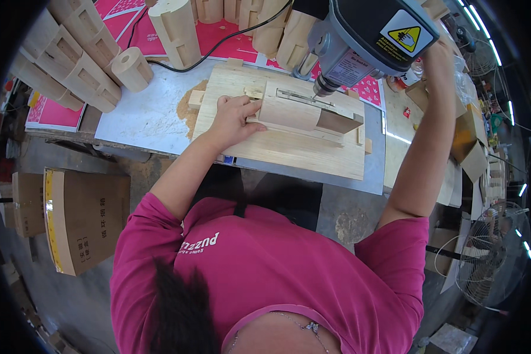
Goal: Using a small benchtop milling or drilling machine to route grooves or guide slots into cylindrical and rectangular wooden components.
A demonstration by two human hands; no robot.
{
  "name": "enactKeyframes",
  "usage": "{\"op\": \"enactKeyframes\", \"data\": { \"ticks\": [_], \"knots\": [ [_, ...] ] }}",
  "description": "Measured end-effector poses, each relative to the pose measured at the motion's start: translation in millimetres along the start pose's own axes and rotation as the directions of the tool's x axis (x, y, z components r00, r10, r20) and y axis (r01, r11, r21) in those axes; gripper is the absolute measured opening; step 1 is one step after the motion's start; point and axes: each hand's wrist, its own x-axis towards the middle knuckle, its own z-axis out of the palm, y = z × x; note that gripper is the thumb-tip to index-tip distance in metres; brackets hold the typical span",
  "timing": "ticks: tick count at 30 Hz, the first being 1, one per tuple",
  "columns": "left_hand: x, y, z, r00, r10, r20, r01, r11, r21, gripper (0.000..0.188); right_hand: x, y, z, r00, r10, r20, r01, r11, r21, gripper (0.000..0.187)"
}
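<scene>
My left hand (237, 121) grips the left end of a pale wooden cylinder (290, 111), thumb at the near side and fingers over the end. The cylinder lies on its side on a flat wooden board (295, 150), with a cut-out toward its right end. A narrow slotted metal strip (304, 97) runs along its top. Just above stands the chuck (324, 86) of a grey and black drill press (360, 44); whether the bit touches the wood I cannot tell. My right arm reaches up beside the drill head, and my right hand (435, 52) is mostly hidden behind it.
Notched wooden cylinders (174, 35) stand along the back and left, with a short drilled one (132, 69) among them. A black cable (218, 44) crosses the table. Sawdust (189, 106) lies beside the board. Cardboard boxes (91, 218) stand at left, a fan (492, 253) at right.
</scene>
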Motion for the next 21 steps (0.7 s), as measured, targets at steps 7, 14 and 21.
{"op": "enactKeyframes", "data": {
  "ticks": [7, 14, 21],
  "knots": [
    [-0.4, -1.0, -0.1, 1.0, -0.01, 0.01, 0.01, 1.0, -0.01, 0.052, -66.1, -64.6, 13.2, 0.987, -0.156, 0.034, 0.146, 0.79, -0.596, 0.026],
    [-1.9, -1.9, -1.2, 1.0, -0.019, 0.003, 0.019, 1.0, -0.018, 0.049, -152.7, -69.6, 15.1, 0.988, -0.141, 0.059, 0.153, 0.918, -0.366, 0.018],
    [-0.2, -0.9, -0.3, 1.0, -0.004, -0.014, 0.004, 1.0, -0.018, 0.048, -196.0, -17.1, 35.5, 1.0, -0.017, -0.013, 0.015, 0.99, -0.139, 0.021]
  ]
}}
